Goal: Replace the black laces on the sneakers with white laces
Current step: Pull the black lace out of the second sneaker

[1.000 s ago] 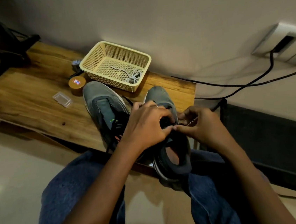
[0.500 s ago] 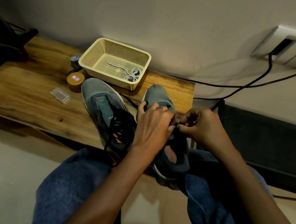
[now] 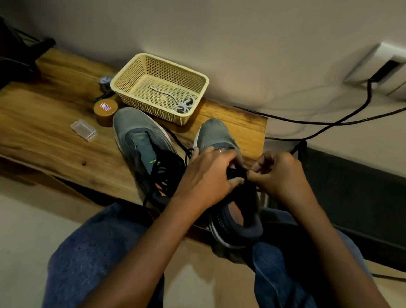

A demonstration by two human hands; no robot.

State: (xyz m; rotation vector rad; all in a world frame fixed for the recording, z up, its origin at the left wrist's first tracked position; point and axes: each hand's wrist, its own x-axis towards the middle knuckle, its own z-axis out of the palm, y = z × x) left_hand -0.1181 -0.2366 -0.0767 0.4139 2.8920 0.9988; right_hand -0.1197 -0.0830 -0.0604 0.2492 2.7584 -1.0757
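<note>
Two grey sneakers stand on the wooden table's near edge. The left sneaker (image 3: 143, 145) carries loosened black laces (image 3: 160, 176). The right sneaker (image 3: 216, 133) juts over the edge toward my lap. My left hand (image 3: 206, 176) grips its tongue area, fingers curled over the top. My right hand (image 3: 278, 173) pinches a black lace at the sneaker's right side, fingertips meeting the left hand's. White laces (image 3: 183, 104) lie coiled in the yellow basket (image 3: 124, 80) behind the sneakers.
A round gold tin (image 3: 105, 112) and a small clear plastic box (image 3: 83, 130) sit left of the sneakers. A black stand (image 3: 9, 61) occupies the table's far left. Black cables (image 3: 343, 120) run from a wall socket at right. A dark bench lies right of the table.
The view shifted slightly. My left hand slid forward over the right sneaker's tongue, and both hands keep working the black lace at the same spot.
</note>
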